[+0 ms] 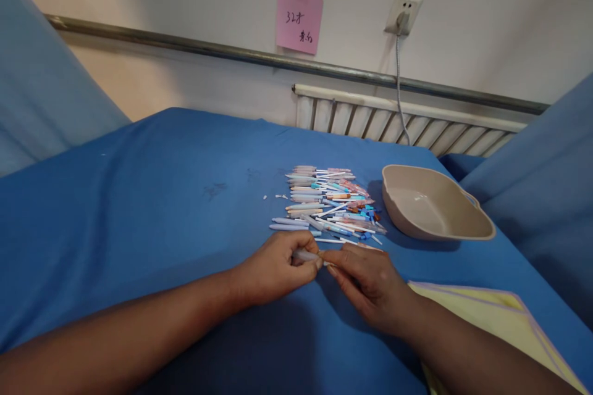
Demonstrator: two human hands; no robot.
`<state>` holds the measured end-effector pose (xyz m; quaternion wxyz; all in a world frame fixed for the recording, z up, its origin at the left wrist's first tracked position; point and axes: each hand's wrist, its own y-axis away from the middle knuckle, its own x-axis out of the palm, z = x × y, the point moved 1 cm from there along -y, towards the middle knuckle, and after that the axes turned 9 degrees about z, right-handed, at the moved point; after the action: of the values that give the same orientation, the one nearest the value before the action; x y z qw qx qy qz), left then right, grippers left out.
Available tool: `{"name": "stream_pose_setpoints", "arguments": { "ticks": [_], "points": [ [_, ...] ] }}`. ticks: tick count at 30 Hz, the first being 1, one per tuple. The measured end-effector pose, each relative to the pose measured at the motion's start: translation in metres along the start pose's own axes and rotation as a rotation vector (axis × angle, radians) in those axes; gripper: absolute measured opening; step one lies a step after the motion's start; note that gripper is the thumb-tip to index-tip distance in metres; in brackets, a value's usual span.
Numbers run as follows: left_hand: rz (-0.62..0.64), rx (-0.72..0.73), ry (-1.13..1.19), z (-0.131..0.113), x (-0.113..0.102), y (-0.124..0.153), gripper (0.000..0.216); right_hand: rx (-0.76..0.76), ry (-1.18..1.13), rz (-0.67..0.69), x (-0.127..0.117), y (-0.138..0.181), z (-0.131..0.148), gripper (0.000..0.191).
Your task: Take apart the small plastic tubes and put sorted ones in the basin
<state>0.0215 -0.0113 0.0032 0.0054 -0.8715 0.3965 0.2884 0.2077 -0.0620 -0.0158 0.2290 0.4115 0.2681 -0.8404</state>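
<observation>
My left hand [282, 265] is wrapped round a pale pen barrel [304, 255], which lies level and points right. My right hand [365, 281] meets it there, thumb and fingers pinched at the barrel's right end on a small whitish piece [327, 263], mostly hidden by the fingertips. Just beyond both hands, pen parts lie in a rough stack: pastel pen barrels [303, 197] on the left, and white tubes, clear pink pieces and small blue and brown parts [352, 210] on the right. A few tiny white bits [281, 196] lie left of the barrels.
A beige plastic basin [435, 203] stands right of the pens. Yellow cloth with a purple edge [491, 315] lies under my right forearm on the blue sheet [185, 197]. Behind are a metal rail [208, 49], a radiator [370, 114] and a plugged-in cord [398, 74]; blue curtains hang at both sides.
</observation>
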Motion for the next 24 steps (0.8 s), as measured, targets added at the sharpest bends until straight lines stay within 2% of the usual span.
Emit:
{"name": "stream_pose_setpoints", "arguments": {
  "ticks": [7,10,16,20,24],
  "points": [
    [-0.013,0.013,-0.155,-0.0002,-0.0013,0.0002,0.012,0.018,-0.039,0.029,0.0015,0.0001,-0.0021,0.028],
    [0.001,0.021,-0.16,-0.0017,-0.0028,0.0013,0.012,0.035,-0.054,0.039,0.0026,0.0003,-0.001,0.025],
    [-0.015,0.041,-0.171,-0.005,-0.0028,0.0022,0.011,0.166,-0.075,0.015,0.0054,0.0007,-0.0012,0.013],
    [-0.048,0.019,-0.137,-0.006,-0.0014,0.003,0.015,0.195,-0.09,-0.003,0.0074,-0.0002,-0.0027,0.01],
    [-0.071,0.06,-0.168,-0.0055,-0.0002,0.0045,0.013,0.23,-0.177,0.017,0.0083,-0.0034,-0.0016,0.01]
  ]
}}
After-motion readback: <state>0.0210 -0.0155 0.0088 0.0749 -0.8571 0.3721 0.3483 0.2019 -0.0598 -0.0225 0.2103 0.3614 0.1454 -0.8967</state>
